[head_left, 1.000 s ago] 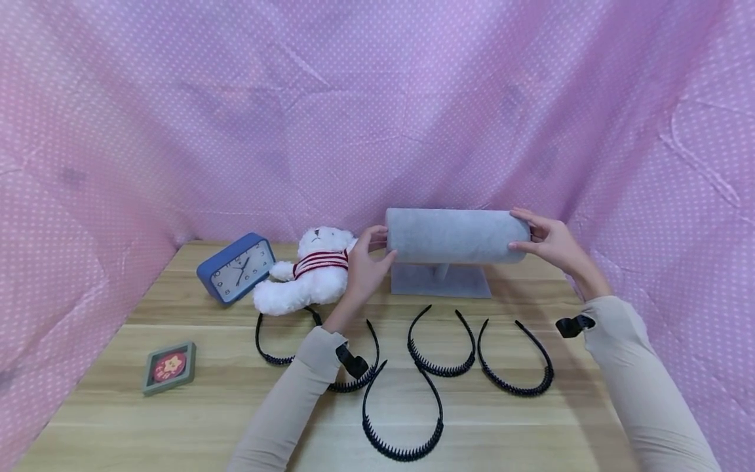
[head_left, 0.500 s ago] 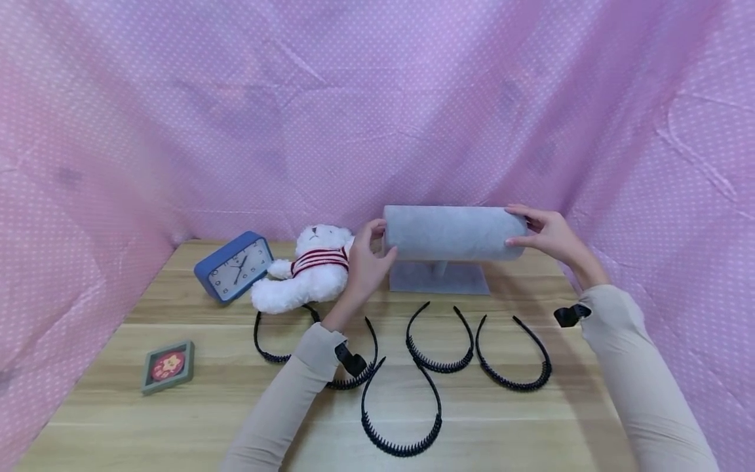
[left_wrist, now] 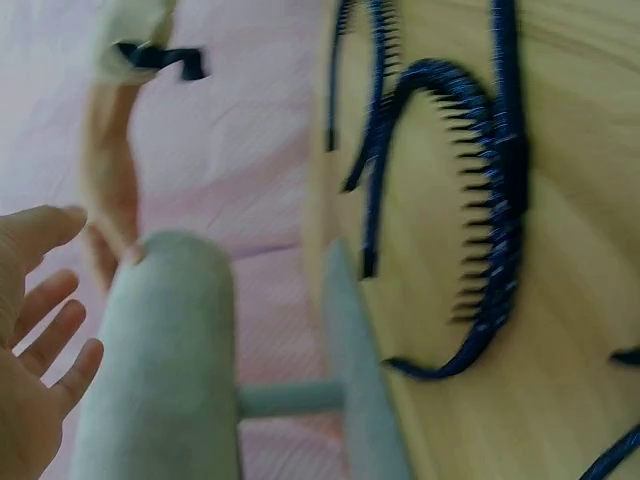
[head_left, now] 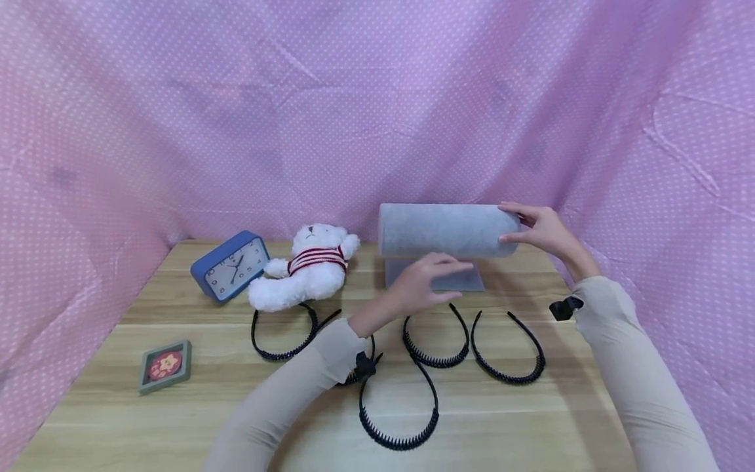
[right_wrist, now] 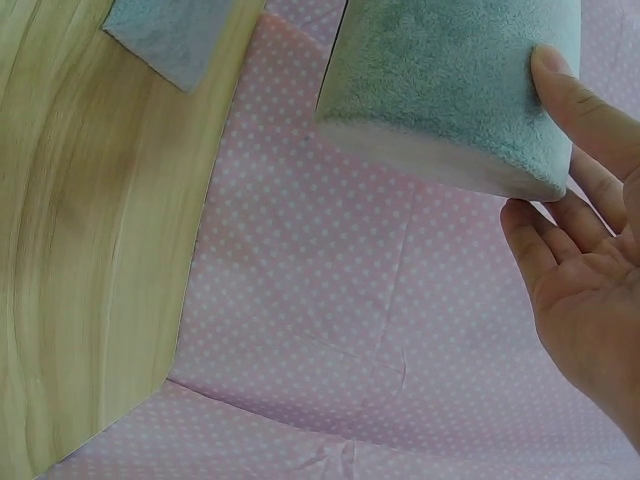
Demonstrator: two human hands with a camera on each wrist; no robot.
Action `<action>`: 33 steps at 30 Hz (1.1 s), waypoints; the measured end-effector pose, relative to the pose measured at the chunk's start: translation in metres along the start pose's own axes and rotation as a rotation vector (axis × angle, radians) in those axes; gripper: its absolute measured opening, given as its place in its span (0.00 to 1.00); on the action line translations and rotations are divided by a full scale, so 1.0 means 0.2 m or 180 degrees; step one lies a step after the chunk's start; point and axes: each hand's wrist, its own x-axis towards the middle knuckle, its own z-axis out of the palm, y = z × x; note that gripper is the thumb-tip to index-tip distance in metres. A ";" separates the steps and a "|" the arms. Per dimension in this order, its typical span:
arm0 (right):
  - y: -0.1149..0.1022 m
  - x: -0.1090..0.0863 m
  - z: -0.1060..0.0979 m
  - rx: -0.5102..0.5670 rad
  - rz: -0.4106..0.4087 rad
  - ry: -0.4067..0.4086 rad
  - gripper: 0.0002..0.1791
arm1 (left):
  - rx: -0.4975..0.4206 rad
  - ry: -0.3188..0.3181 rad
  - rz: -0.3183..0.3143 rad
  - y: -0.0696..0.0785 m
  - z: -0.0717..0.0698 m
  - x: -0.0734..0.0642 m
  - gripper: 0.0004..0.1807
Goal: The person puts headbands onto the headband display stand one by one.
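A grey plush display stand, a horizontal roll on a flat base, stands at the table's back. My right hand holds the roll's right end, thumb in front and fingers over the top and end; the right wrist view shows the thumb against the plush. Free of the roll, my left hand hovers before it with fingers extended and nothing held. Below it lies a black toothed headband; another headband is to its right and one nearer. My left sleeve partly covers another.
At the back left, a white teddy bear in a striped top sits beside a blue alarm clock. A small green frame lies at the left. One more headband lies before the bear. Pink dotted cloth surrounds the table.
My left hand has let go of the roll's left end and swung right, in front of the stand. My right hand stays at the right end. The whole scene shifts slightly left and up.
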 end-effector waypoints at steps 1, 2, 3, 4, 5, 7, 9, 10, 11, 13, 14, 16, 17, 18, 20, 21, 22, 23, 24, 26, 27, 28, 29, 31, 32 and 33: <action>0.00 0.00 0.00 -0.0012 -0.0009 -0.0006 0.40 | 0.0015 -0.0180 0.0013 0.01 0.03 0.00 0.29; 0.00 0.01 0.00 -0.0020 -0.0006 -0.0011 0.40 | 0.0034 -0.0354 0.0033 0.02 0.05 0.01 0.28; 0.01 0.01 0.00 -0.0026 0.0003 -0.0021 0.40 | 0.0056 -0.0532 0.0046 0.03 0.08 0.01 0.27; 0.01 0.01 0.00 -0.0026 0.0009 -0.0027 0.40 | 0.0092 -0.0710 0.0047 0.04 0.11 0.01 0.26; 0.01 0.01 0.00 -0.0023 0.0016 -0.0032 0.40 | 0.0139 -0.0885 0.0058 0.04 0.13 0.02 0.26; 0.01 0.02 0.01 -0.0013 0.0020 -0.0037 0.40 | 0.0156 -0.1210 0.0044 0.05 0.18 0.02 0.25; 0.02 0.02 0.01 0.0006 0.0012 -0.0033 0.40 | 0.0147 -0.1457 0.0074 0.05 0.23 0.02 0.23; 0.02 0.03 0.02 0.0017 -0.0003 -0.0026 0.40 | 0.0118 -0.1558 0.0089 0.05 0.25 0.02 0.21; 0.01 0.03 0.02 0.0023 -0.0011 -0.0020 0.40 | 0.0080 -0.1647 0.0101 0.04 0.28 0.02 0.20; 0.01 0.03 0.02 0.0033 -0.0024 -0.0006 0.40 | 0.0039 -0.1799 0.0122 0.04 0.32 0.02 0.18; 0.00 0.03 0.02 0.0041 -0.0023 0.0000 0.40 | 0.0033 -0.1867 0.0139 0.03 0.34 0.01 0.17; 0.00 0.03 0.02 0.0047 -0.0018 0.0003 0.40 | 0.0054 -0.1991 0.0159 0.03 0.37 0.02 0.16; -0.01 0.03 0.01 0.0056 -0.0018 0.0003 0.40 | 0.0067 -0.2043 0.0158 0.03 0.38 0.02 0.16; -0.01 0.03 0.01 0.0061 -0.0019 0.0003 0.40 | 0.0083 -0.2082 0.0159 0.03 0.40 0.02 0.16; -0.02 0.02 0.00 0.0070 -0.0013 0.0001 0.40 | 0.0134 -0.2154 0.0168 0.03 0.42 0.03 0.15; -0.03 0.02 0.00 0.0075 -0.0007 -0.0001 0.40 | 0.0158 -0.2185 0.0160 0.03 0.43 0.03 0.15; -0.03 0.01 0.00 0.0076 0.0008 -0.0001 0.40 | 0.0182 -0.2216 0.0162 0.03 0.45 0.03 0.15; -0.03 0.01 0.00 0.0075 0.0014 -0.0002 0.40 | 0.0216 -0.2244 0.0165 0.03 0.46 0.03 0.15; -0.03 0.01 0.00 0.0073 0.0025 -0.0003 0.40 | 0.0257 -0.2267 0.0177 0.03 0.47 0.03 0.14; -0.03 0.01 0.00 0.0055 0.0043 -0.0001 0.39 | 0.0317 -0.2304 0.0193 0.03 0.49 0.03 0.14; -0.03 0.00 0.00 0.0047 0.0050 -0.0002 0.40 | 0.0337 -0.2308 0.0205 0.03 0.50 0.03 0.14; -0.02 0.00 0.00 0.0037 0.0053 0.0007 0.40 | 0.0354 -0.2307 0.0221 0.03 0.51 0.03 0.14; -0.02 0.00 0.00 0.0037 0.0047 0.0006 0.40 | 0.0368 -0.2299 0.0233 0.03 0.52 0.03 0.13; -0.02 0.00 0.00 0.0031 0.0044 0.0008 0.40 | 0.0366 -0.2274 0.0248 0.03 0.53 0.03 0.12; -0.01 -0.01 0.00 0.0033 0.0044 0.0014 0.40 | 0.0358 -0.2261 0.0247 0.04 0.53 0.03 0.12; -0.01 -0.01 0.00 0.0035 0.0046 0.0014 0.40 | 0.0353 -0.2250 0.0241 0.04 0.54 0.03 0.11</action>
